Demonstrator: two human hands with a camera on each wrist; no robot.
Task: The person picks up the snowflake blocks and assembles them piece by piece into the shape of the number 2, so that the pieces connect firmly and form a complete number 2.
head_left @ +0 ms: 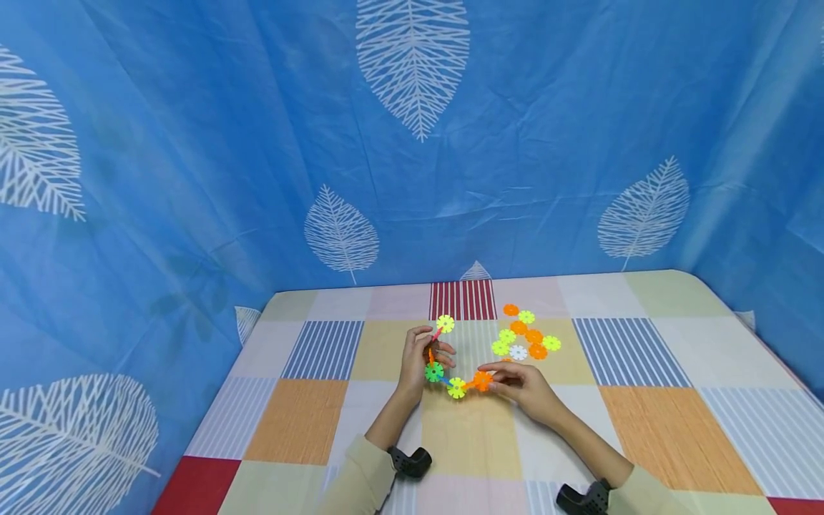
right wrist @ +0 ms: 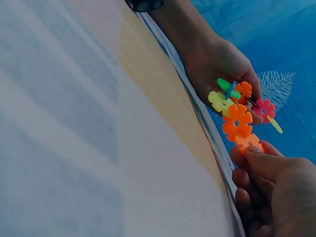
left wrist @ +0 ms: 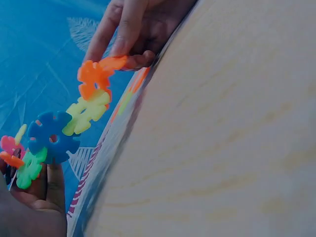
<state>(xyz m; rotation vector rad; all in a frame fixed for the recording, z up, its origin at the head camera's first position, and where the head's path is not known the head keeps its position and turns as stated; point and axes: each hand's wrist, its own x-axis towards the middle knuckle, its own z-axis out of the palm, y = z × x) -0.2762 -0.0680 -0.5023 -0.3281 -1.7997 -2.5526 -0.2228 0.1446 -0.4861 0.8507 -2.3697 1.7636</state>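
A curved chain of slotted, flower-shaped plastic discs hangs between both hands above the table. My left hand point(head_left: 413, 361) holds its left part near the green disc point(head_left: 434, 372), fingers curled round the pieces. Beyond that hand a pink disc point(right wrist: 265, 110) and a yellow end disc point(head_left: 445, 324) stick out. On from the green one come a blue disc point(left wrist: 53, 136), a yellow disc point(head_left: 457, 388) and orange discs point(right wrist: 237, 122). My right hand point(head_left: 524, 386) pinches the last orange disc point(right wrist: 249, 143) between thumb and fingers. A dark piece by the left fingers is partly hidden.
Loose orange discs point(head_left: 533, 336), yellow-green discs point(head_left: 551, 343) and a white disc point(head_left: 518, 352) lie on the table behind my right hand. A patchwork cloth point(head_left: 470, 436) covers the table. Blue curtains point(head_left: 515, 143) with white leaves hang behind and at both sides.
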